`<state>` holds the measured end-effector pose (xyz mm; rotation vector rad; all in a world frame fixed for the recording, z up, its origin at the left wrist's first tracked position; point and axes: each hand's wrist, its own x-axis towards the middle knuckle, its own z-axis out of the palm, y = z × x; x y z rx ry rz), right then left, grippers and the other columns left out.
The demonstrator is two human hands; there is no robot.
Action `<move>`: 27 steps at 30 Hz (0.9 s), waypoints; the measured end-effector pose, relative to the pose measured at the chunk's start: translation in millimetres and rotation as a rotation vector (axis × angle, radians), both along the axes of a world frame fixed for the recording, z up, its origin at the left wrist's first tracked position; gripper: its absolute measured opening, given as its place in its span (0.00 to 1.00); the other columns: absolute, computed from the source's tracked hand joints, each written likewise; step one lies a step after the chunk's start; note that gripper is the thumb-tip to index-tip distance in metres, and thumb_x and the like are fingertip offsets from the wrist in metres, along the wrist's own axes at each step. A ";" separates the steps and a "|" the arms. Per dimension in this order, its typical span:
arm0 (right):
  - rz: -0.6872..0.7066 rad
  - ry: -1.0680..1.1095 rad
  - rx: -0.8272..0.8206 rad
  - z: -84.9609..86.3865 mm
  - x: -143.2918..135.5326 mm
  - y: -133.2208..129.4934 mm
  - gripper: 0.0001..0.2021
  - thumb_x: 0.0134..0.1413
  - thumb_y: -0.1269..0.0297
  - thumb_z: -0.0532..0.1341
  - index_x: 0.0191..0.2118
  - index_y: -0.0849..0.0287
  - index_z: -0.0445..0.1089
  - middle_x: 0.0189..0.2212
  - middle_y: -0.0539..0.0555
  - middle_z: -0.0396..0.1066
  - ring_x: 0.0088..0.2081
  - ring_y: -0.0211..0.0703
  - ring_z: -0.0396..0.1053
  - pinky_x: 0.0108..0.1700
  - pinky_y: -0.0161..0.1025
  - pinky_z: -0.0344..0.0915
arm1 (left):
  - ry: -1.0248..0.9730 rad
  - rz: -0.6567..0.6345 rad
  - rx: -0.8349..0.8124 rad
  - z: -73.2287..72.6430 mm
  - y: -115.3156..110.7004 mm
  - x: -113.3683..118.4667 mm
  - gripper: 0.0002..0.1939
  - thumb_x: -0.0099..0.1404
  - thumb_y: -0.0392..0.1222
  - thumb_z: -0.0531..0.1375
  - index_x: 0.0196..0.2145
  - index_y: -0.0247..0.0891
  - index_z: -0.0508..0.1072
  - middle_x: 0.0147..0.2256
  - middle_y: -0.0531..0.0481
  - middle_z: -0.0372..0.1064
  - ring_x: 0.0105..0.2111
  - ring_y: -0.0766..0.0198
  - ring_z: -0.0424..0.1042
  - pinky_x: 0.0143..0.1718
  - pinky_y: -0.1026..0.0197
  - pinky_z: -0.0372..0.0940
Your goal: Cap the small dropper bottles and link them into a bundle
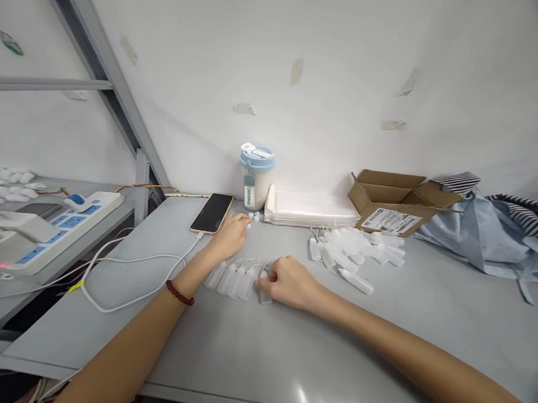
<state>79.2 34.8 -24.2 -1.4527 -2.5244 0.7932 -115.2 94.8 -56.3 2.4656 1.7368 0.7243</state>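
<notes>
My right hand is closed around a small translucent bottle at the right end of a row on the grey table. Several similar bottles lie side by side to its left, their thin strings pointing away from me. Farther forward, my left hand reaches beside the phone, its fingertips at some small white caps; whether it pinches one is too small to tell. A loose pile of translucent bottles lies to the right of my right hand.
A black-screened phone on a white cable lies at the left. Behind stand a blue-lidded cup, stacked white packets and an open cardboard box. Light blue fabric lies right, a power strip far left.
</notes>
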 end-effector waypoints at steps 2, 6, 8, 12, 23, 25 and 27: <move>-0.004 0.012 -0.023 0.8 5.7 -1.4 0.17 0.44 0.62 0.59 0.12 0.59 0.57 0.10 0.46 0.53 0.15 0.32 0.50 0.19 0.33 0.44 | -0.023 0.007 -0.019 0.7 -1.0 1.3 0.14 0.67 0.42 0.56 0.49 0.36 0.66 0.48 0.44 0.66 0.43 0.57 0.69 0.43 0.50 0.67; -0.012 0.078 -0.049 1.3 25.7 -8.7 0.15 0.47 0.62 0.58 0.15 0.59 0.56 0.13 0.46 0.57 0.17 0.32 0.54 0.20 0.32 0.48 | -0.078 0.029 -0.070 3.8 -3.6 2.3 0.14 0.67 0.42 0.56 0.49 0.36 0.66 0.48 0.44 0.66 0.43 0.57 0.70 0.43 0.50 0.67; -0.006 0.133 -0.051 -0.5 40.8 -13.3 0.14 0.50 0.61 0.56 0.18 0.59 0.57 0.15 0.47 0.60 0.19 0.32 0.56 0.21 0.31 0.51 | -0.120 0.045 -0.092 8.7 -6.9 4.8 0.14 0.67 0.42 0.56 0.48 0.36 0.67 0.48 0.44 0.66 0.43 0.58 0.70 0.42 0.50 0.67; -0.003 0.306 -0.008 -9.9 72.0 -18.2 0.11 0.52 0.62 0.55 0.22 0.58 0.58 0.17 0.46 0.59 0.20 0.33 0.56 0.22 0.30 0.55 | -0.250 0.059 -0.116 28.1 -23.8 23.7 0.08 0.65 0.39 0.57 0.41 0.34 0.71 0.38 0.46 0.71 0.36 0.61 0.72 0.41 0.53 0.68; 0.122 0.520 0.248 -23.6 88.7 -17.1 0.08 0.57 0.66 0.56 0.41 0.61 0.67 0.25 0.51 0.65 0.23 0.35 0.61 0.24 0.31 0.58 | -0.699 -0.190 -0.569 44.8 -75.6 84.6 0.08 0.60 0.36 0.57 0.37 0.38 0.74 0.37 0.50 0.75 0.37 0.63 0.73 0.40 0.64 0.68; 0.125 0.512 0.238 -23.5 89.5 -16.9 0.08 0.58 0.66 0.55 0.41 0.61 0.67 0.25 0.51 0.65 0.24 0.35 0.60 0.25 0.31 0.58 | -0.772 -0.211 -0.649 45.4 -75.6 84.0 0.08 0.61 0.37 0.56 0.37 0.39 0.74 0.37 0.50 0.74 0.38 0.62 0.73 0.42 0.63 0.67; 0.118 0.497 0.221 -23.0 90.4 -16.7 0.07 0.59 0.66 0.54 0.41 0.60 0.67 0.24 0.49 0.63 0.23 0.35 0.60 0.25 0.31 0.57 | -0.781 -0.217 -0.665 47.5 -76.0 83.0 0.08 0.61 0.37 0.57 0.38 0.39 0.74 0.37 0.51 0.73 0.39 0.62 0.72 0.42 0.63 0.67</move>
